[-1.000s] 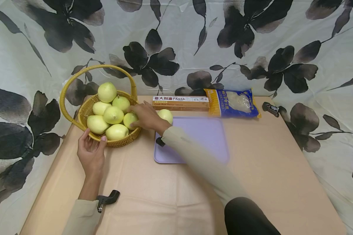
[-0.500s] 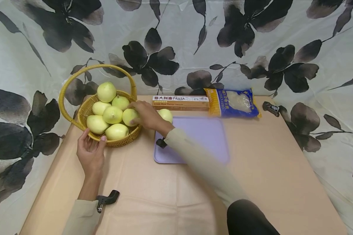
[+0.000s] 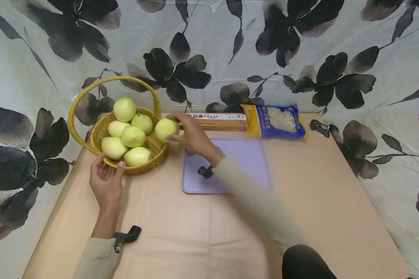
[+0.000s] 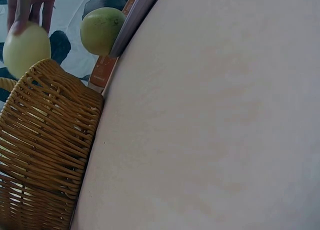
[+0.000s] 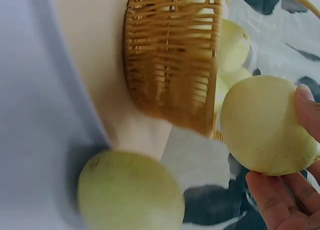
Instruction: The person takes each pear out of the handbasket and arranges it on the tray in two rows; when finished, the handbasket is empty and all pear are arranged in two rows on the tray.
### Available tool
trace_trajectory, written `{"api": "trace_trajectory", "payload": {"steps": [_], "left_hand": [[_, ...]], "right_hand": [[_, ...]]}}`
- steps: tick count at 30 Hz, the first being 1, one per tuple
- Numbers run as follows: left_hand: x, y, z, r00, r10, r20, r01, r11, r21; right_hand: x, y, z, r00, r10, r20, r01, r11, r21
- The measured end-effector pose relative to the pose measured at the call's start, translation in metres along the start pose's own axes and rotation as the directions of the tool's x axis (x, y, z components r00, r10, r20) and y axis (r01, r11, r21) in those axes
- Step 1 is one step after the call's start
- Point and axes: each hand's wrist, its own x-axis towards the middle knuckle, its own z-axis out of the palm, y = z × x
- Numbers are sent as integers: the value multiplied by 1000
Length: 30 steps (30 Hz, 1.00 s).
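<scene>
A yellow wicker basket (image 3: pixel 139 169) with a tall hoop handle holds several pale green pears (image 3: pixel 132 136). My left hand (image 3: pixel 106 188) grips its near rim, thumb on the edge and fingers at the outside. My right hand (image 3: pixel 195 135) holds one pear (image 3: pixel 166 130) between thumb and fingers, up at the basket's right rim. In the right wrist view this pear (image 5: pixel 270 125) is beside the rim, the fingertips (image 5: pixel 272 197) on its underside. Another pear (image 5: pixel 131 192) sits on the lilac tray (image 3: pixel 227 186); in the head view my right hand hides it.
Behind the tray lies a long pasta box (image 3: pixel 223 123), with a blue and yellow pasta bag (image 3: pixel 276 121) to its right. A small black packet (image 3: pixel 319 128) lies near the table's back right corner. A floral cloth (image 3: pixel 209 50) hangs behind the table.
My right hand has lifted a pear from the right side of the basket and moved it rightward to the rim. My left hand keeps its hold on the basket.
</scene>
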Motion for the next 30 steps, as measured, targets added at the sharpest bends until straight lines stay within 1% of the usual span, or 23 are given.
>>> {"api": "trace_trajectory", "payload": {"steps": [6,8,12,15,17,19,22,27,30], "left_hand": [[0,0,0,1000,12,5,-12,1000,21],[0,-1,0,1000,13,5,-13,1000,28],[1,-2,-1,1000,5,5,-5,999,33],[2,-2,-1,1000,-1,6,1,999,32],[2,-2,-1,1000,-2,2,2,1000,31],[2,-1,-1,1000,-6,-3,6,1000,27],[2,-2,-2,1000,-8,-6,8,1000,25],[2,-2,-1,1000,-16,0,16,1000,23],[2,-2,-1,1000,-18,1,17,1000,22]], "right_hand": [[-22,23,-24,994,26,-108,-13,992,124],[-29,31,-32,988,44,-147,-24,991,133],[-42,48,-45,974,99,-203,-57,978,202],[-50,59,-51,960,146,-240,-81,962,259],[-53,68,-54,950,166,-266,-98,963,251],[-57,75,-55,944,185,-272,-124,966,228],[-62,88,-54,942,214,-260,-175,970,166],[-66,102,-49,941,256,-221,-246,966,73],[-68,107,-46,939,278,-200,-272,960,61]]}}
